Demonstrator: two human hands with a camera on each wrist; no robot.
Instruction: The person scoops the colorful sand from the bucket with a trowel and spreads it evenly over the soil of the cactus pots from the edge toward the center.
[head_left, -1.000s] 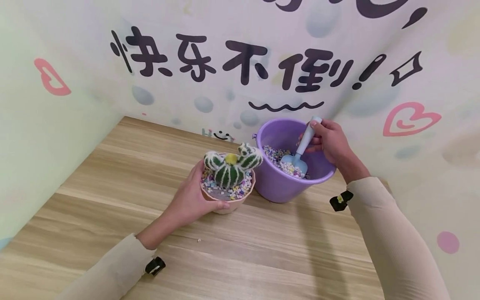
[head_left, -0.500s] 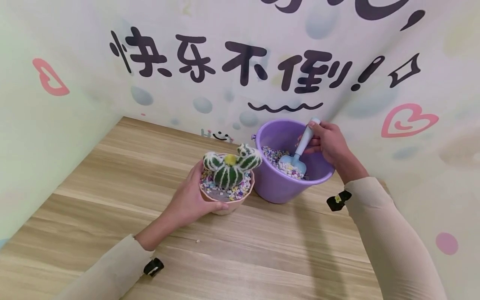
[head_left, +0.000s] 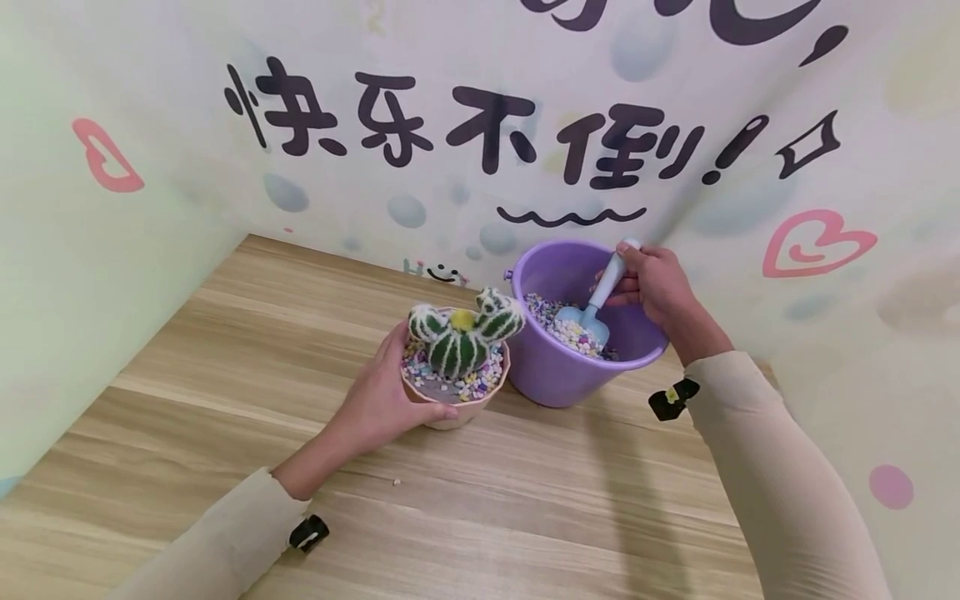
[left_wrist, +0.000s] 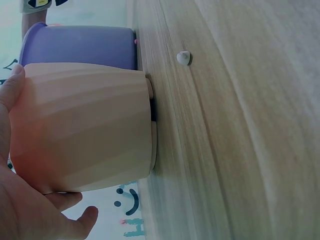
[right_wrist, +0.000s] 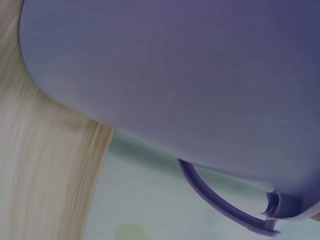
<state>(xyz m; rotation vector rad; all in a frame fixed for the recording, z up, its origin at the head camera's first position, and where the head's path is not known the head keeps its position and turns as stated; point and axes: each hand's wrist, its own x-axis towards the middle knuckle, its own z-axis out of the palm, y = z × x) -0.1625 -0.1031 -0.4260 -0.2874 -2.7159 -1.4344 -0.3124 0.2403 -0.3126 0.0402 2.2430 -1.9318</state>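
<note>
Head view: right hand [head_left: 662,283], fingers wrapped round the scoop [head_left: 605,287], is edging it slightly toward nine o'clock, apparently gathering pebbles [head_left: 576,335]. Left hand [head_left: 380,408] is gripping the pot [head_left: 475,409].

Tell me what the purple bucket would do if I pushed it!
The purple bucket would probably keep its shape, because its smooth wall looks like hard plastic. A push up high might tip it, since it looks wider at the top than the bottom. The pebbles inside could make it heavier to push.
</note>
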